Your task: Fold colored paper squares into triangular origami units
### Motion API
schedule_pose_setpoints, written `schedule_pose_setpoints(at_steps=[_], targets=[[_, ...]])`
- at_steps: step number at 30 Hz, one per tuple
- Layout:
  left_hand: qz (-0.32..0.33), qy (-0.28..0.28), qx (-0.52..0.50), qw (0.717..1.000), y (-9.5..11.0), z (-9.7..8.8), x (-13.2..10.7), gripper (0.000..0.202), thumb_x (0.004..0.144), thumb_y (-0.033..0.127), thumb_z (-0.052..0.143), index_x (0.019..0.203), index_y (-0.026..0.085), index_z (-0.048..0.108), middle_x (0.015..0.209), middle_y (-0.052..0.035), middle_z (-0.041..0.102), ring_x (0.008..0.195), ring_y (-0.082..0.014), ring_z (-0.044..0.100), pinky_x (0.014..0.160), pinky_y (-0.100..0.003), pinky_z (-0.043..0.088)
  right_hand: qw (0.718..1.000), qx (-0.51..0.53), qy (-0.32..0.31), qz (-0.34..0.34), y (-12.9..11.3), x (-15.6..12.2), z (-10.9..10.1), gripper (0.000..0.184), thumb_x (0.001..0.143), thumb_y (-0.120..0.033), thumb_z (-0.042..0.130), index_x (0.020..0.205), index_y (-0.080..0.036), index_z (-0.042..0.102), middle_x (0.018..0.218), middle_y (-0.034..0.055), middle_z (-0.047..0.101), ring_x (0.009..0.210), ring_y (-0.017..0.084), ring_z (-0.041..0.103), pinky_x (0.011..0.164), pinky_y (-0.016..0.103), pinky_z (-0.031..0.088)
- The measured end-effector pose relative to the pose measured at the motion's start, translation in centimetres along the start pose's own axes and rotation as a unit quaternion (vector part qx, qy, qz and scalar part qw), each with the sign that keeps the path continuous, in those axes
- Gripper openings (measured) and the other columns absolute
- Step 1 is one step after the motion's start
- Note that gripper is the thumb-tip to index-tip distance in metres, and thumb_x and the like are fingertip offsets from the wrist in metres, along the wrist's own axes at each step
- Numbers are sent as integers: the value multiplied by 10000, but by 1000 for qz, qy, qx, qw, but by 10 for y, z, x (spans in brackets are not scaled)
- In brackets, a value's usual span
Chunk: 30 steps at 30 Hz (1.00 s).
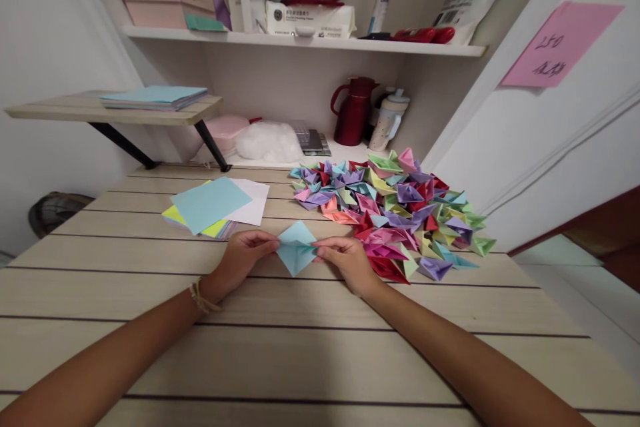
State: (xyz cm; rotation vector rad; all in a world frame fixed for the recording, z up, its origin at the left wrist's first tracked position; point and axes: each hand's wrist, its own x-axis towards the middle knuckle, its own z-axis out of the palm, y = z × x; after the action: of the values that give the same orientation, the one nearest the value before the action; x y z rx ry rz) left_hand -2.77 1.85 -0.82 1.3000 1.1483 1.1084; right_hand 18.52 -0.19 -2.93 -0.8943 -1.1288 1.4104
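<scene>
Blue paper [294,259], side corners hidden between clamped fingertips of left hand [242,255] and right hand [349,263]

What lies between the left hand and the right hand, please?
In the head view, a folded light-blue paper lies there, held at opposite sides by the left hand and the right hand.

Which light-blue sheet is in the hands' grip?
The small folded diamond between the left hand and right hand; the table sheet and raised-shelf sheet lie flat, unheld.
</scene>
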Motion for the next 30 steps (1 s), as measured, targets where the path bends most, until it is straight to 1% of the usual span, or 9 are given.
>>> schedule_pose_setpoints(at_steps=[3,6,11,16,21,27,30], targets=[[-2,13,-19,1000,-1,1,1,205,576,322,746,649,143,676,648,-18,675,593,-136,597,588,-249,514,1000,8,-19,3,2,0,-1,237,606,-310,751,800,-180,710,693,33,706,632,164,648,677,318,521],[-14,13,-37,999,-3,1,2,221,584,333,744,654,138,665,650,-18,669,603,-132,596,596,-246,519,999,32,-19,-6,3,1,-1,248,614,-298,750,823,-180,686,702,26,701,639,157,650,674,313,523],[-17,6,-44,999,-5,0,3,233,580,330,749,676,136,662,657,-15,664,597,-124,593,597,-243,517,999,29,-8,-18,2,1,0,203,627,-267,748,781,-168,659,666,17,686,600,140,644,630,279,515],[-20,0,-39,999,-4,0,2,219,597,320,740,681,135,656,661,-14,663,600,-122,593,594,-238,508,1000,3,17,-22,-1,0,3,191,634,-299,738,737,-160,658,644,25,684,583,141,640,608,273,506],[-20,-4,-33,999,-5,0,2,201,619,313,727,685,138,653,662,-12,653,602,-120,584,580,-225,502,998,-34,37,-32,-3,-1,3,179,629,-319,735,681,-157,677,637,40,691,602,147,632,634,285,506],[-13,-16,-28,999,-7,-1,4,211,635,335,712,693,138,664,669,-21,649,621,-133,585,597,-240,505,999,-28,28,1,-2,0,0,184,607,-325,748,671,-164,687,647,44,698,619,162,641,662,301,504],[-11,-26,-14,999,-6,0,3,218,625,342,717,686,138,670,649,-20,647,597,-131,579,579,-236,499,999,-25,30,3,-1,1,-2,191,599,-333,751,667,-169,679,639,36,689,612,155,631,653,291,498]])
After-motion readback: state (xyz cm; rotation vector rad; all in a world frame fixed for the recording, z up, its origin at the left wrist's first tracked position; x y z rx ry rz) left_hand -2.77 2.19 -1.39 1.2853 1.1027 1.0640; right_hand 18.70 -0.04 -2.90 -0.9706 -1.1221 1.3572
